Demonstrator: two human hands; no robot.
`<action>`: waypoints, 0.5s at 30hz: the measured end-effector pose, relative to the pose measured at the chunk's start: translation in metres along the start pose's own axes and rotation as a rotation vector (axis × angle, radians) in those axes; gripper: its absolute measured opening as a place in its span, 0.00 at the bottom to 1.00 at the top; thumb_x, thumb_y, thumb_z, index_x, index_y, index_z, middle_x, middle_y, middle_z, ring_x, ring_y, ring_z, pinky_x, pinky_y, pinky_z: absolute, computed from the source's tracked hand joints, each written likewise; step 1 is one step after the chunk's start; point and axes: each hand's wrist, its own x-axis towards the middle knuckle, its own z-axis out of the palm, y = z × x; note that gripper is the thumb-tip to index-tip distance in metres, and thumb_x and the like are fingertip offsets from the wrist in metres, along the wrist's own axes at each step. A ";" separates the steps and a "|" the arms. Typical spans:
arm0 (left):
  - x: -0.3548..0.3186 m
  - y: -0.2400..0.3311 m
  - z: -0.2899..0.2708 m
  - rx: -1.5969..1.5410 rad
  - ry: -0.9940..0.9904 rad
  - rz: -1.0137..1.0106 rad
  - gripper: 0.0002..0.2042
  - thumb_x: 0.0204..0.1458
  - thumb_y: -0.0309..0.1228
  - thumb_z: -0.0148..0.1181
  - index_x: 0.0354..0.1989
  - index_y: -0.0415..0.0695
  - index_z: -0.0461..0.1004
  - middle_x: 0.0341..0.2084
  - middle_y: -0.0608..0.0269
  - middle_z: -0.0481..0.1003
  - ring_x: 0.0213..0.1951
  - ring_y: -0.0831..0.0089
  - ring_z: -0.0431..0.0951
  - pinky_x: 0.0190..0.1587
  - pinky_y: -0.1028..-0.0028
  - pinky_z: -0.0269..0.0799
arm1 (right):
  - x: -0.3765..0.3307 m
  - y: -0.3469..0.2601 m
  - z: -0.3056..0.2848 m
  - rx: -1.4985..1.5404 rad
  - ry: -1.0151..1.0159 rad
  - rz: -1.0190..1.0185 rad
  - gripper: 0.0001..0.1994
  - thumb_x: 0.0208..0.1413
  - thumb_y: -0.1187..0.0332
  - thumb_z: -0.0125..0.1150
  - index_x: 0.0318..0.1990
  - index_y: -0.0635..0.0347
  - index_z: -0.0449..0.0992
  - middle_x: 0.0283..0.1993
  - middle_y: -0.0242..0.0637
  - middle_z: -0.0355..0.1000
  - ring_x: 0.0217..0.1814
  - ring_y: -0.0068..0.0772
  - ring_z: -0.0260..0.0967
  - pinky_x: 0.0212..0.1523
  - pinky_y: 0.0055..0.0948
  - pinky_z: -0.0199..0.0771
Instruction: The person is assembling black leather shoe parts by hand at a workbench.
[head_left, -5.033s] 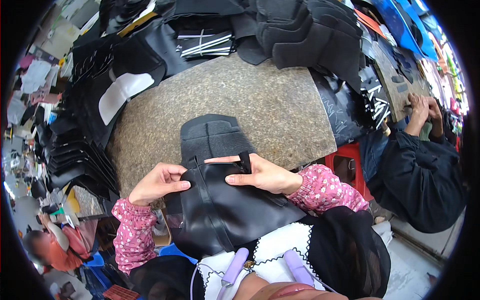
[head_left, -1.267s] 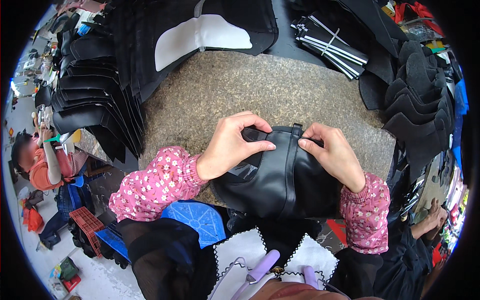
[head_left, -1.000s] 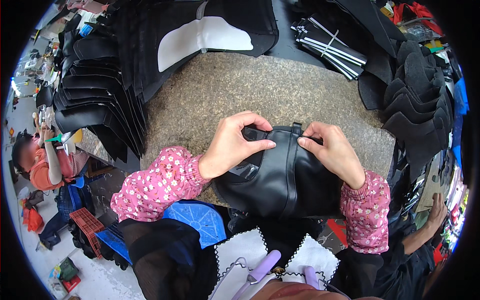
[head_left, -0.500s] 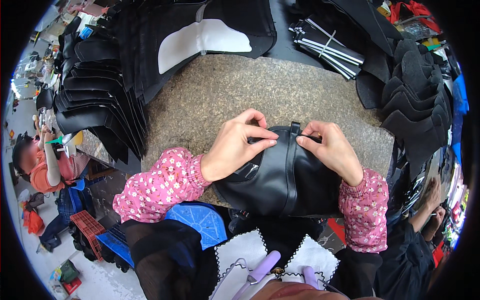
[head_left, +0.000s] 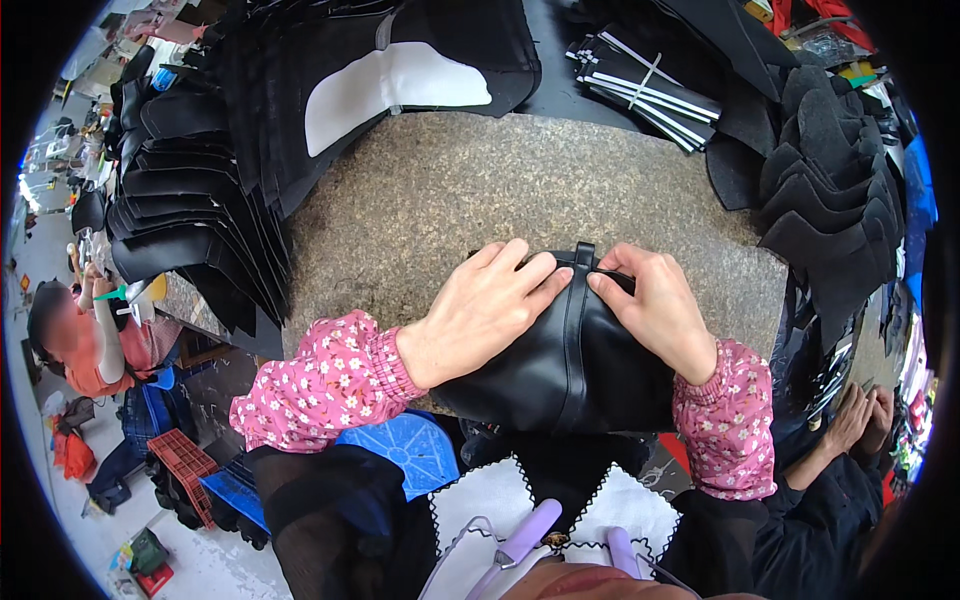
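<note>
Hands [head_left: 490, 315] inched up — speckled stone bench [head_left: 420, 190], crowded workshop.

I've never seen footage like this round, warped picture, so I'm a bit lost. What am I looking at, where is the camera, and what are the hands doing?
The camera sits on a person's head and looks down through a very wide lens, which bends the edges. The two arms in pink flowered sleeves are that person's own. The left hand and the right hand both press on a black leather piece with a centre strap, lying at the near edge of a speckled stone table. Around it lie stacks of black cut pieces, one piece with a white lining, and a bundle of black strips. Other people are visible at the far left and lower right.
</note>
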 end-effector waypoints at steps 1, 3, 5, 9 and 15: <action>0.001 0.000 0.000 0.000 0.000 0.002 0.24 0.37 0.25 0.56 0.49 0.43 0.72 0.31 0.64 0.66 0.34 0.68 0.65 0.39 0.72 0.66 | -0.002 0.001 0.001 0.000 0.002 0.001 0.09 0.48 0.67 0.61 0.31 0.65 0.74 0.19 0.48 0.69 0.23 0.49 0.68 0.28 0.41 0.66; 0.003 -0.004 -0.001 -0.094 0.005 -0.022 0.24 0.37 0.24 0.58 0.49 0.44 0.72 0.33 0.64 0.66 0.35 0.68 0.65 0.40 0.71 0.67 | -0.004 0.003 0.003 -0.056 0.051 -0.078 0.09 0.49 0.68 0.60 0.33 0.65 0.73 0.23 0.48 0.71 0.27 0.50 0.70 0.31 0.42 0.67; 0.004 -0.011 0.000 -0.199 -0.015 -0.047 0.21 0.41 0.26 0.61 0.48 0.44 0.72 0.39 0.60 0.67 0.39 0.64 0.67 0.43 0.70 0.67 | -0.009 0.005 0.002 -0.017 0.052 -0.088 0.08 0.49 0.68 0.60 0.33 0.64 0.73 0.24 0.48 0.72 0.27 0.50 0.70 0.30 0.42 0.68; 0.011 -0.020 -0.005 -0.625 0.040 -0.172 0.21 0.46 0.34 0.63 0.49 0.42 0.70 0.46 0.53 0.66 0.47 0.59 0.66 0.52 0.67 0.63 | -0.024 -0.005 -0.004 0.094 0.062 -0.095 0.07 0.51 0.70 0.59 0.34 0.63 0.72 0.25 0.47 0.73 0.26 0.49 0.71 0.28 0.40 0.69; 0.047 -0.032 -0.030 -0.863 -0.545 -0.221 0.22 0.45 0.39 0.66 0.45 0.37 0.73 0.35 0.57 0.75 0.38 0.71 0.72 0.46 0.73 0.68 | -0.047 -0.011 0.001 0.027 0.229 -0.270 0.06 0.50 0.71 0.60 0.34 0.59 0.72 0.21 0.42 0.71 0.21 0.43 0.71 0.20 0.34 0.67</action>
